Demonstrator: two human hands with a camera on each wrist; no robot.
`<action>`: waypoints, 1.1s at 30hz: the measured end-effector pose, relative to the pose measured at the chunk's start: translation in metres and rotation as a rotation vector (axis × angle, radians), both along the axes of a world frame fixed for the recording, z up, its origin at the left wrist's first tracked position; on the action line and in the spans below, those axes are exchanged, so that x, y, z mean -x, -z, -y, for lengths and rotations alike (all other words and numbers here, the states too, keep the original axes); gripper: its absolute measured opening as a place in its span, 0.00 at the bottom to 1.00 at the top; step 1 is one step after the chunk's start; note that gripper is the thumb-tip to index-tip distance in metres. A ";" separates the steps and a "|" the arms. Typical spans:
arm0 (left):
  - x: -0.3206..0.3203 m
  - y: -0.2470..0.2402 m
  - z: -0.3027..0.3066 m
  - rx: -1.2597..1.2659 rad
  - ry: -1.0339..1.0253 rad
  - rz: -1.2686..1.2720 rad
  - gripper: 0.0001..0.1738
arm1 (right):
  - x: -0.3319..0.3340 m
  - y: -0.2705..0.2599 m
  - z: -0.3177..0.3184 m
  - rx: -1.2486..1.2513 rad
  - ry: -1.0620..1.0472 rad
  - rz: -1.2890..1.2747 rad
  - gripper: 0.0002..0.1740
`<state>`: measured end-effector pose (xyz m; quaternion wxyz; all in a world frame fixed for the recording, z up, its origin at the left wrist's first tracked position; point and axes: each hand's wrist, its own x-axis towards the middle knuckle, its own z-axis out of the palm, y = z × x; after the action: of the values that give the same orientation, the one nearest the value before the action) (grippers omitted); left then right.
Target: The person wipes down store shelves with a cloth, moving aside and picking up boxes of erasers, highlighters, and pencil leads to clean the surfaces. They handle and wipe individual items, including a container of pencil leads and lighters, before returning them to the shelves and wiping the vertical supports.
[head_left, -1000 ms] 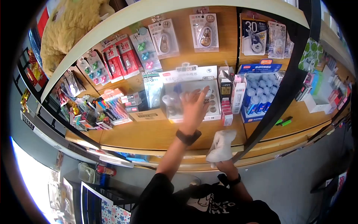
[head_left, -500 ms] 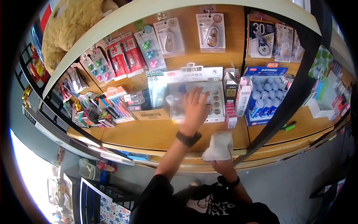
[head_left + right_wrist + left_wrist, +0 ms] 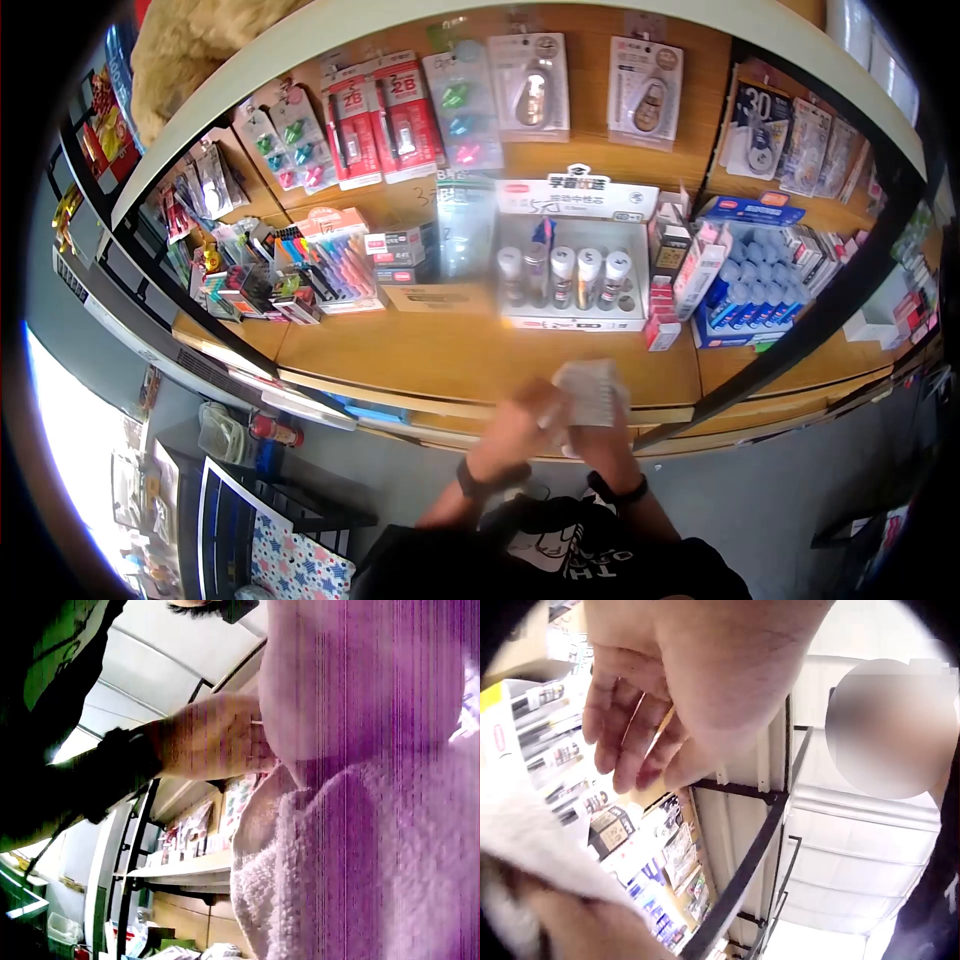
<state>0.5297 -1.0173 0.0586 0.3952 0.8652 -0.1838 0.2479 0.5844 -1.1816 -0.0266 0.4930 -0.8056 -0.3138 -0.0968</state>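
Note:
The right hand (image 3: 602, 446) grips a white cloth (image 3: 588, 392) in front of the shelf edge. The left hand (image 3: 512, 432) is blurred beside the cloth in the head view; in the left wrist view the left hand (image 3: 637, 712) has relaxed, slightly bent fingers holding nothing visible, above the cloth (image 3: 532, 825). Fluffy cloth (image 3: 262, 877) fills much of the right wrist view, with the left hand (image 3: 217, 739) close by; whether they touch is unclear. On the shelf, a white display box (image 3: 575, 323) holds several white-capped tubes (image 3: 588, 278) standing in a row.
Left of the box are a brown carton (image 3: 435, 297) and colourful pens (image 3: 345, 262). To its right stand small boxes (image 3: 662, 315) and a blue display of bottles (image 3: 750, 290). Packaged items (image 3: 645, 95) hang behind, and a dark post (image 3: 790, 350) slants at the right.
The left hand has come down from the display box to beside the cloth, uncovering the tubes. The right hand keeps hold of the cloth. The shelf goods appear farther right in the head view.

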 end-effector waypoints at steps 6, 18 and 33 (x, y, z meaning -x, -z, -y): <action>0.008 0.049 0.014 -0.168 0.089 0.026 0.28 | 0.006 -0.031 0.011 0.262 0.159 0.309 0.23; 0.081 0.047 -0.115 -0.047 -0.437 -0.034 0.20 | 0.035 -0.047 -0.161 0.247 -0.226 0.277 0.24; 0.046 0.062 -0.073 -0.057 0.076 -0.049 0.21 | 0.030 -0.039 -0.073 0.089 0.235 0.079 0.20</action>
<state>0.4841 -0.9445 -0.0031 0.3838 0.8743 -0.2140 0.2061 0.5547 -1.1087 0.0121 0.4292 -0.8536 -0.2404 -0.1713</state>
